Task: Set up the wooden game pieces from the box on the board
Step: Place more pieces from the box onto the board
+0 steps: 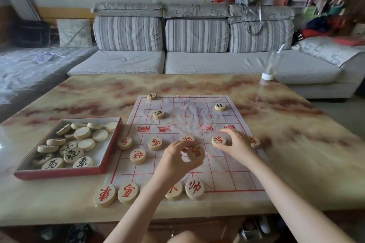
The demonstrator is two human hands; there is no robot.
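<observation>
**A:** What takes up the room?

**B:** A long grey sofa with striped cushions [197, 61] stands behind a wide, glossy table in a cream-and-rust marble pattern [79, 94].

**A:** And on the table?

**B:** A creased white sheet board printed with a red grid and red characters [185, 118] lies at the middle. Just beside its left edge is a shallow red-rimmed box [59, 173]. It holds a loose heap of round pale wooden discs [83, 133], some blank side up, some marked with black characters.

**A:** The hands?

**B:** The left hand [175, 160] hovers over the board's near half. Its thumb and curled fingers pinch a tilted wooden disc with a red character [196, 154]. The right hand [237, 144] has its fingers spread, thumb tip touching a flat red-marked disc [218, 141].

**A:** Other pieces?

**B:** Red-marked discs lie along the near edge and on the near half. Three black-marked discs [158, 114] sit on the far half.
</observation>
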